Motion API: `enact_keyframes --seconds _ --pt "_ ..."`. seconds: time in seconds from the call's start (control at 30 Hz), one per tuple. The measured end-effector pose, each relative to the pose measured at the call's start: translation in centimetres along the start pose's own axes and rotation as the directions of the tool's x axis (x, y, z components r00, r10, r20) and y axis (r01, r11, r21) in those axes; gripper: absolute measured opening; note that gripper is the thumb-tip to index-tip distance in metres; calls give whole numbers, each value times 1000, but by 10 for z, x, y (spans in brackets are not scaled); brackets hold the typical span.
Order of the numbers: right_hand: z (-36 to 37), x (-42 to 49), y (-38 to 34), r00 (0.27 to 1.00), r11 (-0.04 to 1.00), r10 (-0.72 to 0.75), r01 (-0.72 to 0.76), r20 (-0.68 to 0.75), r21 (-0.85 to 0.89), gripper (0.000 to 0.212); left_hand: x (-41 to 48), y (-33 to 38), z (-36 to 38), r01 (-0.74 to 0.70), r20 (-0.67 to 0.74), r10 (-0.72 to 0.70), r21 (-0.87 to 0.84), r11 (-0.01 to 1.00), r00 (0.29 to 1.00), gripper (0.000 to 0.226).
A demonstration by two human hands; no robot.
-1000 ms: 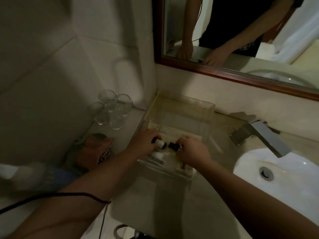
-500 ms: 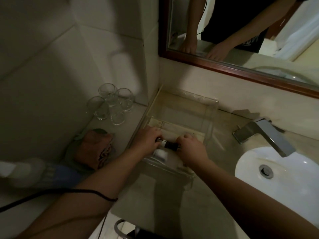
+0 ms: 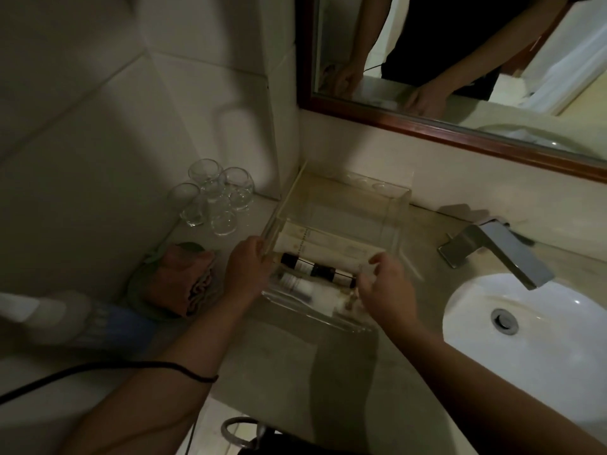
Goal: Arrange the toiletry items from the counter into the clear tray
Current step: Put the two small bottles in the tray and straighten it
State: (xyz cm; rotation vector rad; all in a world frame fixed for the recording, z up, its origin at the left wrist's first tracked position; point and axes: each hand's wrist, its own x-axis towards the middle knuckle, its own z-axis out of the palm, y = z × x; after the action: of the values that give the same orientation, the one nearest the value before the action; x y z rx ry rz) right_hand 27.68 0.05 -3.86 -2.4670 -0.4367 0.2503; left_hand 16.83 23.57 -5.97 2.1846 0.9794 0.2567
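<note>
Head view shows two small dark bottles lying end to end inside the clear tray, near its front wall. A white tube lies just in front of them. The left hand is at the tray's left wall, fingers bent; I cannot tell what they grip. The right hand is over the tray's right end, fingers loose and apart, holding nothing. Glasses stand left of the tray.
</note>
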Motion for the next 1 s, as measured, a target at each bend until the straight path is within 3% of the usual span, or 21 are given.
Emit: enact_keyframes --seconds 0.07,0.17,0.23,0.33,0.4,0.6,0.77,1.0 --pt "-9 -10 14 988 980 152 -152 5 125 39 -5 -5 -3 103 24 -102 -56 993 995 29" --pt "-15 -23 36 930 924 316 -346 187 161 56 -11 -10 -3 164 84 -160 -44 986 984 27" --pt "-11 -31 45 879 907 344 -401 329 125 61 -11 -17 -1 208 120 -197 -89 974 973 24" --pt "-2 -39 45 840 909 331 -406 430 94 45 -11 -27 2 327 177 -291 -226 918 940 29" --pt "4 -39 42 842 914 331 -398 427 77 35 -9 -36 6 350 183 -308 -288 891 934 33" --pt "4 -42 38 869 873 318 -424 379 242 19 -8 -31 9 379 165 -342 -350 857 925 32" --pt "3 -38 37 877 839 301 -430 375 332 18 -8 -18 7 392 147 -364 -404 826 919 34" --pt "0 -16 30 892 850 319 -419 322 319 19 12 -10 10 386 179 -343 -397 833 922 36"
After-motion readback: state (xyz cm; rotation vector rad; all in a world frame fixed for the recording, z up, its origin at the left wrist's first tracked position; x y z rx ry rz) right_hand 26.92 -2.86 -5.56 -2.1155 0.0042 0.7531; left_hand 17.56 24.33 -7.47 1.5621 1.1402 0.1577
